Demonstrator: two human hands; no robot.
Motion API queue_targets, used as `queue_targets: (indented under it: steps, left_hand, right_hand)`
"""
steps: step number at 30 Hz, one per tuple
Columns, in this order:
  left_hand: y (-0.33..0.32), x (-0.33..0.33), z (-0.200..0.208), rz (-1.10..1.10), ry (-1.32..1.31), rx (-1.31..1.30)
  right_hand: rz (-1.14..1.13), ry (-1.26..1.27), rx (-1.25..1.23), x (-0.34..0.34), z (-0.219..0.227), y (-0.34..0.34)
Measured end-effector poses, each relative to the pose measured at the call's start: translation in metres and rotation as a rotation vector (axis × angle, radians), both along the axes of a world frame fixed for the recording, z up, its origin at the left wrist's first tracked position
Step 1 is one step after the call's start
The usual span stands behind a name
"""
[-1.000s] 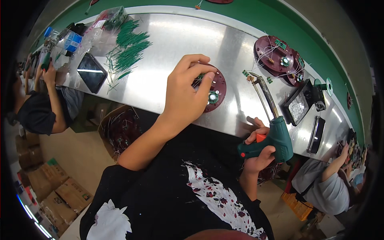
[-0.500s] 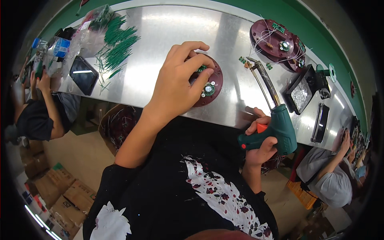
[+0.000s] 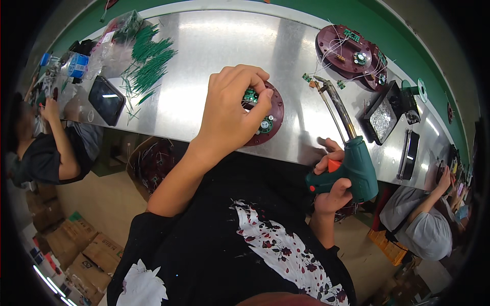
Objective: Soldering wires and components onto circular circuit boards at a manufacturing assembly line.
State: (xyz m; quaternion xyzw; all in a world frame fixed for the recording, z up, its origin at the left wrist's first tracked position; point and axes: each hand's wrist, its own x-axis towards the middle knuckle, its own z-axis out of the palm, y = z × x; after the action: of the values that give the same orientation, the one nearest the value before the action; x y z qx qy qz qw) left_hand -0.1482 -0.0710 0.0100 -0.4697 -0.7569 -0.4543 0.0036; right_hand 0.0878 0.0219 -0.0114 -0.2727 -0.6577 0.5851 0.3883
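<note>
My left hand is closed over the left part of a round maroon plastic housing lying near the bench's front edge. Its fingers are curled, thumb tip close to the index fingertip, and they hide much of the housing. A small green circuit board shows beneath the fingers, and a round metal part on a green board sits nearer me. In my right hand is a dark green soldering gun with a red trigger. Its long tip points up and away, apart from the housing.
More maroon housings with white wires lie at the far right. Near them are a black tray, a solder spool and a dark case. Green wires, a phone and a bottle lie left. People sit both sides.
My left hand and the maroon housing have shifted toward me, and the fingers have curled in more. The soldering gun has barely moved.
</note>
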Motion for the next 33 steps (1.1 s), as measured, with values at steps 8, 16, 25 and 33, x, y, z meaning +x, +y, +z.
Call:
queue_targets:
  steps: [8, 16, 25, 33]
  left_hand:
    - [-0.004, -0.003, -0.007, -0.016, -0.145, 0.044]
    - [-0.004, -0.005, -0.008, -0.031, -0.098, 0.034]
    - [-0.004, -0.006, -0.008, -0.047, -0.090, 0.029]
    - [-0.002, -0.009, -0.008, -0.083, -0.174, 0.040]
  right_hand:
    - [0.050, -0.132, 0.006, 0.003, 0.000, -0.004]
    - [0.154, -0.013, -0.074, 0.010, -0.007, -0.001]
    - [0.139, -0.033, -0.056, 0.003, -0.007, -0.002]
    - [0.122, -0.037, -0.041, 0.000, -0.004, -0.002]
